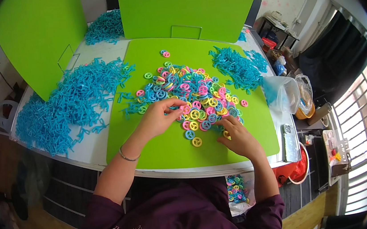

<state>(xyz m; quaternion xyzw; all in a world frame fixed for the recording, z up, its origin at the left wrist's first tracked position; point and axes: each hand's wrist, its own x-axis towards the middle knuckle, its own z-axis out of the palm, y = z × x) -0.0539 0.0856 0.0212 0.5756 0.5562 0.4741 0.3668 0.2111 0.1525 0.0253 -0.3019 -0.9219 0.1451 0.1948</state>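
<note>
i see mat (151, 144) on table (90, 146), ring heap (190, 93) at mat centre, stick pile (239, 66) right of it, bigger stick pile (64, 104) left, phone (290, 141) at right edge.

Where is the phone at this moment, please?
In the head view, the phone lies flat near the table's right front edge, just right of the green mat and the right hand.

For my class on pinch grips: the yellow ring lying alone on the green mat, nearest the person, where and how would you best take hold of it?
The yellow ring lies flat on the green mat, apart from the pile of coloured rings. Probably best from straight above, thumb and forefinger pinching opposite sides of its outer rim; its flat pose leaves no edge to slip under. The right hand is nearest.
</note>
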